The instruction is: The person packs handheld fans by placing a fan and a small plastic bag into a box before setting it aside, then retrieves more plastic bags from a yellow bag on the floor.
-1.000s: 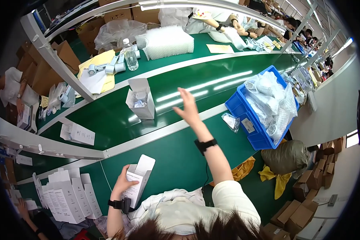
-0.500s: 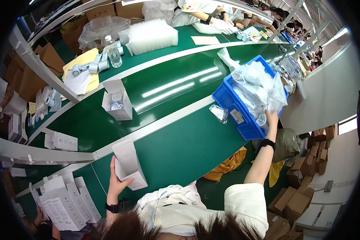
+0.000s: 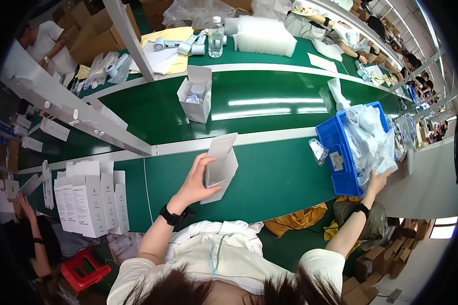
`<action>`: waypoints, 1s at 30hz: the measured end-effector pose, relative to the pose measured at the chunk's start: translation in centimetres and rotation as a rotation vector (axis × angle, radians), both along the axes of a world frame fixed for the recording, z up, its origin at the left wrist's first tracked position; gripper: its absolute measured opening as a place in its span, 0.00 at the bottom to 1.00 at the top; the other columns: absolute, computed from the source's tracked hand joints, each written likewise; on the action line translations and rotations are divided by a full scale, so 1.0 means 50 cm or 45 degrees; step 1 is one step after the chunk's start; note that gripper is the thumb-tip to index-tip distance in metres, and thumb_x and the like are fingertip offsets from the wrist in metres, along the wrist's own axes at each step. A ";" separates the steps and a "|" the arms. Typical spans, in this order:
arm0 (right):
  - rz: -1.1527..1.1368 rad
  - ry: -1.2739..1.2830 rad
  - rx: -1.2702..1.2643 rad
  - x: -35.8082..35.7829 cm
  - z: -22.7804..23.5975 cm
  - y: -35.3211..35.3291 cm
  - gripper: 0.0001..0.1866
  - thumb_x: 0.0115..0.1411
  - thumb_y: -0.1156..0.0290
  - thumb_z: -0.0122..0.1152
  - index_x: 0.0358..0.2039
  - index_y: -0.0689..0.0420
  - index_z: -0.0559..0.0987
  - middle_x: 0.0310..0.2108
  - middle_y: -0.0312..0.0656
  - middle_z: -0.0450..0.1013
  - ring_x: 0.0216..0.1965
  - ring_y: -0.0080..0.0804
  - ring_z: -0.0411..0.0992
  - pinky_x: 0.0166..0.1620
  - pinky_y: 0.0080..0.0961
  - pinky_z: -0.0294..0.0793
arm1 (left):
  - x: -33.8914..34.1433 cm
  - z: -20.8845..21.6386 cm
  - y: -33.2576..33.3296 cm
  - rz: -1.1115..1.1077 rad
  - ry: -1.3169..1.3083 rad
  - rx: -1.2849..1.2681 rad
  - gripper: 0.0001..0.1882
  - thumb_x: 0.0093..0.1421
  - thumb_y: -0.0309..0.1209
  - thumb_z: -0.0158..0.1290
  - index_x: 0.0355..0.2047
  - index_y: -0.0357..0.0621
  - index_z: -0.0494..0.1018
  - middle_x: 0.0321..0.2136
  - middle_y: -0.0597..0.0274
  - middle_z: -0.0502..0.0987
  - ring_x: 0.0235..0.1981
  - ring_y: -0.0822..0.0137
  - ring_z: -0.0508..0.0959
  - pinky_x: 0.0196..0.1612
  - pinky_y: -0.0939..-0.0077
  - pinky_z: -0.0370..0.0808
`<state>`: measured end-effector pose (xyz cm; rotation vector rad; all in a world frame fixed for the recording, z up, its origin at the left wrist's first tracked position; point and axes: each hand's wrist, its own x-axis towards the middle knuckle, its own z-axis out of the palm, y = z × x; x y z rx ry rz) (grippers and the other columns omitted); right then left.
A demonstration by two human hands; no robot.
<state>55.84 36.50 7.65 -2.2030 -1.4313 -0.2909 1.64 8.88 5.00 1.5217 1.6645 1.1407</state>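
My left hand (image 3: 194,182) curves around the left side of an open white carton (image 3: 223,173), thumb toward me. The carton stands on the green tabletop with its flap up. At the right, my right hand (image 3: 376,184) has its fingers closed on a bubble-wrapped packet (image 3: 384,165) at the near right side of a blue bin (image 3: 342,175). The bin is heaped with clear bubble-wrapped pieces; what is inside them is hard to make out. A small clear-bagged piece (image 3: 318,151) lies left of the bin.
Beyond the white rail, another open carton (image 3: 196,109) holds wrapped pieces. Folded white cartons (image 3: 86,203) stand at the left, near a red stool (image 3: 84,269). A bottle (image 3: 216,38) and bubble-wrap stack (image 3: 264,36) sit at the back. Co-workers are at the far side and left.
The view has swung left. My left hand and the carton have moved rightward and farther from me. My right hand has shifted toward the bin's near right edge with the packet.
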 end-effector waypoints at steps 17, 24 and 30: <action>0.993 3.080 -0.070 -0.575 -0.049 -0.251 0.24 0.56 0.76 0.48 0.54 0.62 0.59 0.54 0.49 0.60 0.56 0.42 0.57 0.60 0.43 0.52 | -0.006 -0.042 0.009 0.046 -0.009 0.131 0.41 0.38 0.27 0.61 0.51 0.52 0.52 0.51 0.52 0.54 0.50 0.50 0.63 0.50 0.64 0.65; 1.454 3.257 -0.062 -0.784 -0.044 -0.316 0.24 0.54 0.80 0.47 0.53 0.61 0.61 0.52 0.47 0.61 0.55 0.39 0.58 0.59 0.42 0.53 | 0.007 -0.071 -0.010 0.204 -0.018 0.163 0.42 0.38 0.29 0.63 0.48 0.47 0.47 0.51 0.50 0.55 0.52 0.51 0.62 0.51 0.63 0.63; 1.825 2.972 -0.432 -0.797 -0.058 -0.290 0.17 0.49 0.79 0.52 0.43 0.62 0.71 0.43 0.43 0.69 0.46 0.37 0.67 0.51 0.32 0.64 | 0.005 -0.102 -0.033 0.275 -0.112 0.107 0.42 0.39 0.29 0.65 0.44 0.48 0.44 0.52 0.47 0.55 0.51 0.53 0.64 0.52 0.64 0.62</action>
